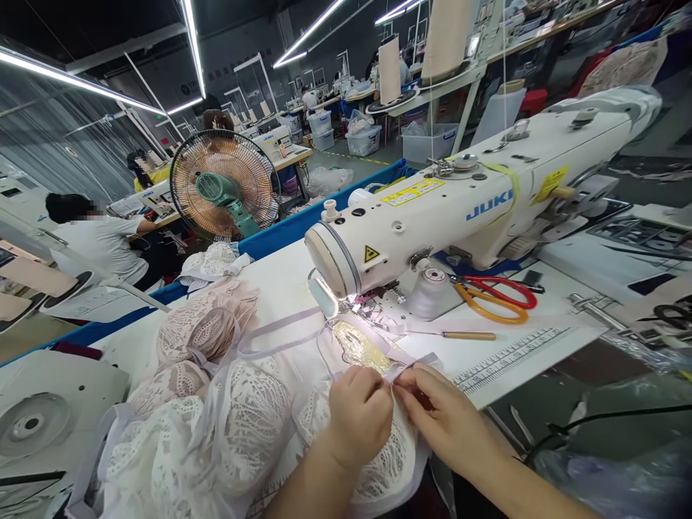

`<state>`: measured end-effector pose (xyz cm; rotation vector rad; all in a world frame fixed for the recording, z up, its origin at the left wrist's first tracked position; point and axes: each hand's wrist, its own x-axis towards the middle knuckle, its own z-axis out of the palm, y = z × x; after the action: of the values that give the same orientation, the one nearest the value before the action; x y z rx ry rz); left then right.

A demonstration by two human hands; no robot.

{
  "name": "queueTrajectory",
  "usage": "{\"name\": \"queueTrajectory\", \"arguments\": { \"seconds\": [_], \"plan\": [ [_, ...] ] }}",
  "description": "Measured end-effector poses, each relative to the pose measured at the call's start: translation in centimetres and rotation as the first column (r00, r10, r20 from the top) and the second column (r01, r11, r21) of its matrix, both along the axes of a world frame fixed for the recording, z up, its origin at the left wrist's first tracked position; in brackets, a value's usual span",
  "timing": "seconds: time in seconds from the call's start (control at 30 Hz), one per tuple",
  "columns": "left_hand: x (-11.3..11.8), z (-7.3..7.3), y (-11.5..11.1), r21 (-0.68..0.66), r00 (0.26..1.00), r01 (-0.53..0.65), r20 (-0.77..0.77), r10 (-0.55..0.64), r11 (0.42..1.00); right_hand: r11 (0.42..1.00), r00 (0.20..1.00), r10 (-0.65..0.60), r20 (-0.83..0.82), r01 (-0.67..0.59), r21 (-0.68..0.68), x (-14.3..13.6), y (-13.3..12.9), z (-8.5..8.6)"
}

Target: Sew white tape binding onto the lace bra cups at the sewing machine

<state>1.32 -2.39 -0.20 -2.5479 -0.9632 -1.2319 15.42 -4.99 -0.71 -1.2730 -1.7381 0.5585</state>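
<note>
My left hand (360, 412) is closed, its fist pressed on the edge of a white lace bra (386, 450) that hangs over the table's front edge. Beside it, my right hand (440, 407) pinches the bra's pale lilac trim (419, 364) between thumb and fingers. The two hands almost touch. Just beyond them is the lit needle area of a white sewing machine (432, 209), with a shiny yellowish plate (360, 346) before it. More lace bras (216, 411) lie heaped to the left, white ones in front of beige-pink ones (205, 324).
Right of the needle stand a thread cone (428, 294), scissors with red and orange handles (494, 297) and a wooden-handled tool (469, 335). A printed ruler (513, 360) runs along the tabletop. A fan (224, 186) stands behind the blue table edging; a co-worker (102, 238) sits at far left.
</note>
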Motion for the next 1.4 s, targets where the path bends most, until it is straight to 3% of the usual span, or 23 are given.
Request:
{"name": "queueTrajectory", "arguments": {
  "seconds": [0.27,0.43,0.67,0.8,1.07,1.17,1.4],
  "plan": [
    [0.2,-0.3,-0.1,0.014,0.998,-0.021,-0.050,0.022,1.000,0.996,0.998,-0.045,-0.050,0.049,0.077,-0.3,0.1,-1.6],
    [-0.1,-0.2,0.0,0.056,0.995,-0.074,-0.069,0.078,0.996,0.994,0.998,-0.033,-0.054,0.038,0.100,-0.6,0.9,-1.6],
    [-1.8,2.3,1.0,0.286,0.953,-0.184,-0.181,0.242,0.940,0.956,0.997,0.055,-0.060,-0.035,0.290,-2.3,3.7,-0.1],
    [-2.4,3.0,1.4,0.372,0.935,-0.161,-0.239,0.262,0.914,0.964,0.988,0.098,-0.122,-0.064,0.258,-2.8,4.6,-0.5],
    [-2.1,1.1,1.9,0.343,0.947,-0.089,-0.262,0.186,0.935,0.999,0.970,0.028,-0.240,-0.036,-0.028,-2.0,3.9,-2.5],
    [-2.4,1.0,1.9,0.330,0.945,-0.102,-0.263,0.195,0.939,0.998,0.984,0.065,-0.165,-0.067,-0.009,-2.1,4.1,-2.4],
    [-2.8,1.1,1.8,0.259,0.946,-0.132,-0.254,0.200,0.957,0.987,1.000,0.014,-0.012,-0.012,0.161,-2.1,4.3,-2.6]
  ]
}}
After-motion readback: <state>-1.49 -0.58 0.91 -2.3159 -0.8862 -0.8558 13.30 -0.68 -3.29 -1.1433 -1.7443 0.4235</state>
